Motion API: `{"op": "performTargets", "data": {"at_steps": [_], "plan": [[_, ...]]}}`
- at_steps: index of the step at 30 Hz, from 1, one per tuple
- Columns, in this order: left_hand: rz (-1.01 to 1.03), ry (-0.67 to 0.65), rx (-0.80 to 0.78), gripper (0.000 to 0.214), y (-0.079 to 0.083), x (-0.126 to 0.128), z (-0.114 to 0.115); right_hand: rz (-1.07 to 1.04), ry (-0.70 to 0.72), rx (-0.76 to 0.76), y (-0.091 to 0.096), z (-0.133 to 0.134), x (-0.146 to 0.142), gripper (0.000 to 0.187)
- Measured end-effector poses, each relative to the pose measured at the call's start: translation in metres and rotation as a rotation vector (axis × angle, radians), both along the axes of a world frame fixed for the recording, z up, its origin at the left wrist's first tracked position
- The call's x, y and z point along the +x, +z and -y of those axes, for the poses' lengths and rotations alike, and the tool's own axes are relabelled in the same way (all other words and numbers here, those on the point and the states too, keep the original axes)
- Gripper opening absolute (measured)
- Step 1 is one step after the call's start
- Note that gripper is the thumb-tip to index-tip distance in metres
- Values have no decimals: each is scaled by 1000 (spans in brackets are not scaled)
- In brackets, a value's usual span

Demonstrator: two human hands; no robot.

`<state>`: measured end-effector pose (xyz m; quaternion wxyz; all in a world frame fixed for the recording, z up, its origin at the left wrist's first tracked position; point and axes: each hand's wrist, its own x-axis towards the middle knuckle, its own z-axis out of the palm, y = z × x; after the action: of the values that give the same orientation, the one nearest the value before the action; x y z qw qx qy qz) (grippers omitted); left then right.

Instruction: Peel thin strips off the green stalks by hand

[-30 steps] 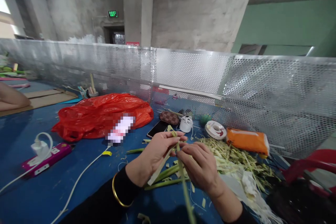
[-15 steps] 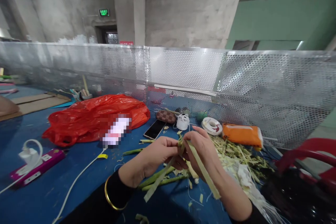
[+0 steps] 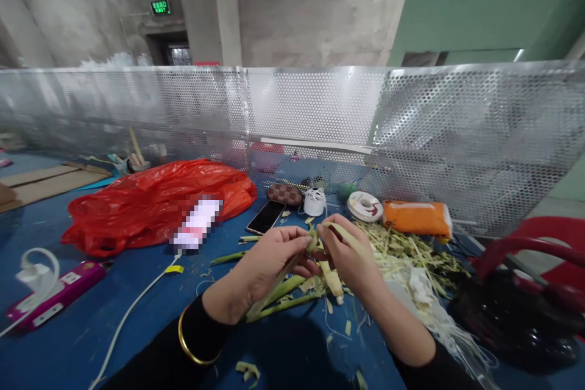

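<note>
My left hand (image 3: 281, 253) and my right hand (image 3: 351, 253) meet over the blue table, fingers closed in a pinch. Between their fingertips is a pale green leaf strip (image 3: 315, 244), bent or folded at the pinch. One tail of the strip runs down by my left wrist; the other passes over the fingers of my right hand. Fingers hide part of the fold. Green stalks (image 3: 292, 304) lie on the table below, beside a pale, peeled-looking plant piece (image 3: 333, 280).
Plant scraps (image 3: 411, 250) and white fibres heap at my right, near a dark kettle (image 3: 521, 311). Behind lie an orange packet (image 3: 415, 218), a ribbon spool (image 3: 364, 205), white string (image 3: 315, 201) and a phone (image 3: 265, 217). A red plastic bag (image 3: 150, 207) and a purple power strip (image 3: 59, 295) are left.
The strip's tail that hung down past my right wrist now lies up across my right hand's fingers. My hands stay pinched together. The camera view has shifted slightly.
</note>
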<state>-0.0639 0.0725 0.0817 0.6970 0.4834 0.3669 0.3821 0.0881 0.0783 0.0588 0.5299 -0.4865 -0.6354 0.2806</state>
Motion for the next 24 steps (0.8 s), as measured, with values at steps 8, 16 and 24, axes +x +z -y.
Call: {"op": "performTargets", "data": {"at_steps": [8,16,24], "plan": [[-100,68,91,20,-2,3,2,76,-46,-17,-6,-8,1,20],[-57,292,144,16,-2,0,-6,-65,107,-278,10,-2,4,23],[45,316,93,16,-1,-6,-7,-247,449,-264,26,14,10,19]]}}
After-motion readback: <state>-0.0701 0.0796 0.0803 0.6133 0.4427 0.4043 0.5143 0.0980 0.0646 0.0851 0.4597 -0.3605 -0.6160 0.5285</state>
